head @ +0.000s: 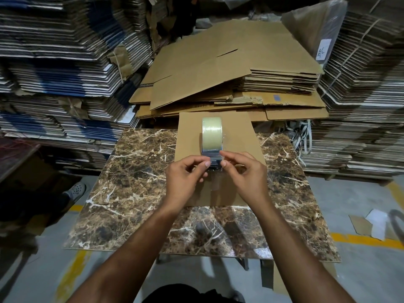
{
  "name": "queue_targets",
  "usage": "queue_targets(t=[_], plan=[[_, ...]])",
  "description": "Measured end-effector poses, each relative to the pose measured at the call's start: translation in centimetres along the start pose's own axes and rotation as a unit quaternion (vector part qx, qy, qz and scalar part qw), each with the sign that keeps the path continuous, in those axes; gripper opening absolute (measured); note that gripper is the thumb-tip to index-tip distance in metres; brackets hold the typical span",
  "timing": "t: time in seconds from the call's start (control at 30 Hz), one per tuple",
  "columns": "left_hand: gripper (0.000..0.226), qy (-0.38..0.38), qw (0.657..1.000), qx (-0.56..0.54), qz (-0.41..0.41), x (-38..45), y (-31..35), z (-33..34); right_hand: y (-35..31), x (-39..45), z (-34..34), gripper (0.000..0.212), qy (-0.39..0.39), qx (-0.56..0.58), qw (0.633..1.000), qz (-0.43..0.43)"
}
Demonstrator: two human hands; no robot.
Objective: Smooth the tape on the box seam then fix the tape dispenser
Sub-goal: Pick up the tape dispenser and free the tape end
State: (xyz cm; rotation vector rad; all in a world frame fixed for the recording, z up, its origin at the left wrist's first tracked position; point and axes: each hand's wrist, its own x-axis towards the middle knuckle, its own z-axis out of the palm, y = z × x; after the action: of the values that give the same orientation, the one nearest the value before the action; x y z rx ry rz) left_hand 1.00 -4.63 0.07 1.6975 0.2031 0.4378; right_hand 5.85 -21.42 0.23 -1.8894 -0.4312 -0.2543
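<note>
- Dispenser (212, 147) stands on the box (220, 158), which lies flat on the marble-patterned desk (135, 182); its long axis runs straight away from the person, roll (212, 132) at the far end, metal mouth at the near end.
- Both hands meet at that near end. The left hand (185, 178) comes in from the left side, the right hand (247, 176) from the right, so the dispenser lies dead ahead of both, between them.
- Left grip: thumb and forefinger narrowed to a pinch on the left edge of the mouth, seemingly holding the tape end or the metal plate there; which of the two cannot be told.
- Right grip: likewise a narrow pinch, on the right edge of the mouth. Other fingers of both hands curl loosely above the cardboard.
- A strip of clear tape (215, 182) shows on the box below the mouth, running toward the person along the same axis as the dispenser.
- Judgement: the smoothing looks done and the fixing of the dispenser is in hand, likely resetting the loose tape end across the mouth.
- Neither hand is nearer; the move turns on both pulling evenly along the axis toward the person, lest the tape go on skewed or stick to itself.
- Stacks of flat cardboard (229, 68) stand beyond the desk, well apart from the work.
</note>
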Motion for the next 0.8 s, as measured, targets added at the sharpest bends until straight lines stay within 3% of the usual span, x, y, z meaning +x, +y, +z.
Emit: queue_targets(t=[0.3,0.53,0.8], plan=[[0.012,0.018,1.000,-0.014,-0.016,-0.17,-0.33,0.09,-0.40,-0.48,0.76,0.052,0.029,0.054,0.994,0.087],[0.012,0.016,1.000,-0.011,-0.017,-0.42,-0.60,-0.07,-0.29,-0.30,0.06,0.007,-0.016,0.048,0.995,0.087],[0.010,0.049,0.997,-0.036,-0.051,-0.67,-0.26,0.42,-0.89,-0.60,0.60,0.006,-0.039,0.172,0.967,0.182]])
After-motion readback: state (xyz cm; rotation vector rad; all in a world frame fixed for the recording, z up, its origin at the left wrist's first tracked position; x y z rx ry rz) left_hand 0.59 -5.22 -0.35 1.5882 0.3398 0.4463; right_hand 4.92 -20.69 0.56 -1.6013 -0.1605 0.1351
